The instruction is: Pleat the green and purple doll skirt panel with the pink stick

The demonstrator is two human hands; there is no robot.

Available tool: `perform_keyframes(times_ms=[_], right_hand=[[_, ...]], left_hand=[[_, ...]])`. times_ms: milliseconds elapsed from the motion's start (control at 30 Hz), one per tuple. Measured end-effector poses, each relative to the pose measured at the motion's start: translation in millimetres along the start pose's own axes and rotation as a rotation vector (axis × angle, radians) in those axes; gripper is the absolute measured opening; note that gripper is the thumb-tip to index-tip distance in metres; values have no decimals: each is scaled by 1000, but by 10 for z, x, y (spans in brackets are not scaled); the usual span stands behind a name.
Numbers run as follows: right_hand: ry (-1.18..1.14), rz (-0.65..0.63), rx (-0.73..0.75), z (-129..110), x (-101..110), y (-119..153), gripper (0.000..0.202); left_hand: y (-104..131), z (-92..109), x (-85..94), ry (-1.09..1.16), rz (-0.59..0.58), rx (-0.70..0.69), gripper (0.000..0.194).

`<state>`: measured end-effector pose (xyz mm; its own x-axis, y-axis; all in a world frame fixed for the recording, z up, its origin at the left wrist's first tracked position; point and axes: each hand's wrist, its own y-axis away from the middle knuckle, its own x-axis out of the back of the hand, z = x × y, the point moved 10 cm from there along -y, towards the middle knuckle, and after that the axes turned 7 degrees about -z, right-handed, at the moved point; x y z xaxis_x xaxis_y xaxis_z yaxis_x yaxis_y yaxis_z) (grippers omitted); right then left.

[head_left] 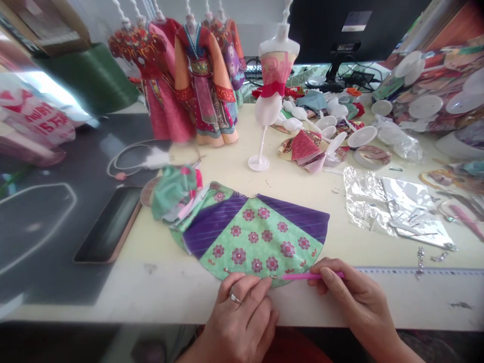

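A fan-shaped piece of green flowered fabric [260,237] with purple striped panels lies flat on the table. At its lower edge my left hand [244,312] rests with fingers bent and pressed together, a silver ring on one finger; whatever is under the fingertips is hidden. My right hand [350,292] pinches a thin pink tool [302,276] between thumb and fingers. The tool points left, and its tip touches the fabric edge beside my left fingertips. Bunched green and pink fabric [176,194] adjoins the left end of the flowered piece.
A phone [109,224] lies at left on a dark mat [49,212]. Behind the fabric stand a white mannequin [268,96] and dressed doll forms [202,85]. Clear plastic packets [393,206], a ruler strip [419,270] and small chains [420,262] are at right.
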<state>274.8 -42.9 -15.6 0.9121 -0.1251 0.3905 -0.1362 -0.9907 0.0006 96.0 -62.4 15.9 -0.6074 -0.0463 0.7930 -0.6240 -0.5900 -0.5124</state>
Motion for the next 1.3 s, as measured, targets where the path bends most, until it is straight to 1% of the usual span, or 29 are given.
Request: perform_keyframes(times_ms=[233, 400, 600, 867, 1033, 1167, 1300], right_hand=[[18, -8, 42, -44, -11, 4, 23], [45, 0, 61, -35, -3, 14, 22], [97, -25, 210, -108, -2, 32, 15], [127, -22, 280, -183, -1, 57, 14], [111, -44, 317, -186, -33, 81, 14], [101, -49, 352, -200, -47, 106, 14], [105, -29, 368, -231, -25, 110, 14]], left_hand=[[5, 10, -27, -29, -8, -4, 10], [2, 13, -37, -35, -25, -6, 11], [4, 15, -53, -37, -26, -7, 11], [36, 24, -112, -91, -58, -7, 10], [79, 59, -122, -130, -44, -30, 11], [47, 75, -94, -131, -26, -25, 10], [-4, 9, -8, -36, 17, 40, 12]])
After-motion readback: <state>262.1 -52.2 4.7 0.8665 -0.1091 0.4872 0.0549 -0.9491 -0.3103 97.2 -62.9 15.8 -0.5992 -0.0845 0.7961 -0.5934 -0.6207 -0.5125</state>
